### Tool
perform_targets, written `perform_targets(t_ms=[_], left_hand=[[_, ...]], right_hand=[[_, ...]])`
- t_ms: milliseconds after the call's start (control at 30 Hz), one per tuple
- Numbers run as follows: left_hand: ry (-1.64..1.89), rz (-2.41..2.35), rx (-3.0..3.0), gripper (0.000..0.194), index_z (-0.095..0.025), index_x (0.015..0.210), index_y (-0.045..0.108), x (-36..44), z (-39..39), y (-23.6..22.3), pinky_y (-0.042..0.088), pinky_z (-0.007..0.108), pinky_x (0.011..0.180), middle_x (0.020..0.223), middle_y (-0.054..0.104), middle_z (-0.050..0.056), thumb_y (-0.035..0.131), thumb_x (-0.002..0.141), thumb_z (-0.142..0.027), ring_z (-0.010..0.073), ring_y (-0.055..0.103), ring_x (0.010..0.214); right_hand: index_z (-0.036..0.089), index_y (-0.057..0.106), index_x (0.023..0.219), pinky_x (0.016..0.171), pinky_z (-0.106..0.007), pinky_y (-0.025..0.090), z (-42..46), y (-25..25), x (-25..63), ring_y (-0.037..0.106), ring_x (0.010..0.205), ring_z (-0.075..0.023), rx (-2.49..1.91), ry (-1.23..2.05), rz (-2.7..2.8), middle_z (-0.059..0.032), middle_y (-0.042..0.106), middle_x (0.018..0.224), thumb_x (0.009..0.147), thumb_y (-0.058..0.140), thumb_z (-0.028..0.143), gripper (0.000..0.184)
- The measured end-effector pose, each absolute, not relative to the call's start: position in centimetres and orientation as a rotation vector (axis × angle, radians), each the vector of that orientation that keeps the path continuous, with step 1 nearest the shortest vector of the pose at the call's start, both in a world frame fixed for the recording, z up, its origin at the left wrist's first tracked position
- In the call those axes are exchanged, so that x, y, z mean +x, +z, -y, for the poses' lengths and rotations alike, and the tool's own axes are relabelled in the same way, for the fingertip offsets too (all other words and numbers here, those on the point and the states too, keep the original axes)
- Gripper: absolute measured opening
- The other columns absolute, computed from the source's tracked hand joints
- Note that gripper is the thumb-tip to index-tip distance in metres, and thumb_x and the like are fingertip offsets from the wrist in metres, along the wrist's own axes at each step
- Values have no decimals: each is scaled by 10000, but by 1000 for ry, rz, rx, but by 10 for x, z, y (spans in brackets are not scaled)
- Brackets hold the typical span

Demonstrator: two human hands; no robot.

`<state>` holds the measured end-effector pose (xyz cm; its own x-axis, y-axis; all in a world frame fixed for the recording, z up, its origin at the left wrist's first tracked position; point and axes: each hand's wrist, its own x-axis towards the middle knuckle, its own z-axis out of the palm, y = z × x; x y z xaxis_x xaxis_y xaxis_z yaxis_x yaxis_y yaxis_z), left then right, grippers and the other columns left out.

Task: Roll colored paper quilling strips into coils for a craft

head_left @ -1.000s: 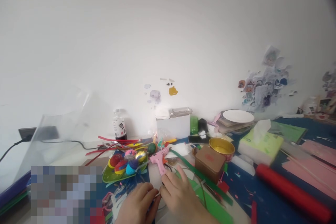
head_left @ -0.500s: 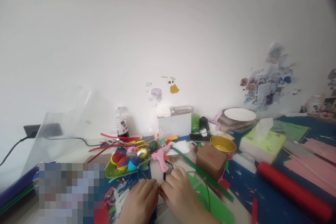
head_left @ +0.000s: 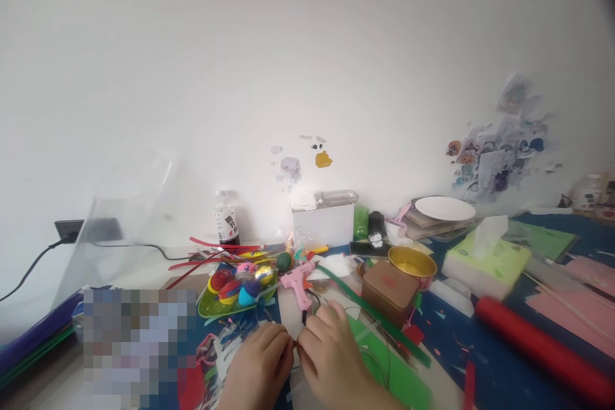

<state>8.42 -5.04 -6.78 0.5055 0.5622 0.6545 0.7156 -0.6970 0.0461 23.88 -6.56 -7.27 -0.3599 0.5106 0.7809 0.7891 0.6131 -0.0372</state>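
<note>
Your left hand [head_left: 263, 355] and right hand [head_left: 327, 349] curl their fingers, closure and hold unclear, the pink glue gun [head_left: 298, 280] at twelve o'clock.

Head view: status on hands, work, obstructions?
Left hand and right hand: fingers curled, fingertips nearly meeting. Any held piece: too hidden to identify. Pink plastic glue gun: lying just beyond.

My glue gun [head_left: 298, 280]: plain pink. Left of it: green tray [head_left: 209, 311]. Right: brown tin [head_left: 390, 288], gold-lined bowl [head_left: 412, 261], red roll [head_left: 542, 349].
</note>
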Motion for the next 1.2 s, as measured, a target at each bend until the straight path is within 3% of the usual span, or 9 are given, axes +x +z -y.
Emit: perform_targets(t_ms=[300,533,800,1000,1200], left_hand=[[-966,1455,-2662,249,-192,586,466,86,54,-56,429,224,514,599,529,-7,414,829,-186,135,534,550],[-1170,1243,-2883,121,-217,929,551,76,44,-57,494,231,699,857,629,26,511,827,-268,149,606,781],[-1139,814,-2534,165,-206,1003,542,71,41,-59,475,270,657,815,640,49,475,853,-226,167,595,727],[-976,848,-2557,143,-207,803,545,75,47,-51,454,276,662,825,613,44,422,857,-158,157,563,728],[-918,843,-2582,131,-209,893,540,75,46,-51,456,299,679,859,616,48,427,852,-157,182,565,767]], right_hand=[[174,447,603,760,-352,293,65,-71,238,368,628,-150,-926,-694,2024,0,433,596,798,374,49,243],[183,507,706,695,-323,284,61,-68,243,384,661,-160,-1009,-460,1944,-2,474,637,843,412,163,168],[177,515,708,714,-329,286,61,-68,242,383,657,-160,-984,-566,2014,2,476,625,868,416,171,188],[183,507,695,778,-354,285,63,-66,242,413,695,-168,-1016,-532,2048,-4,490,654,861,401,176,197],[187,540,791,623,-308,258,61,-65,242,386,619,-166,-1024,-587,2010,-1,476,610,880,368,149,198]])
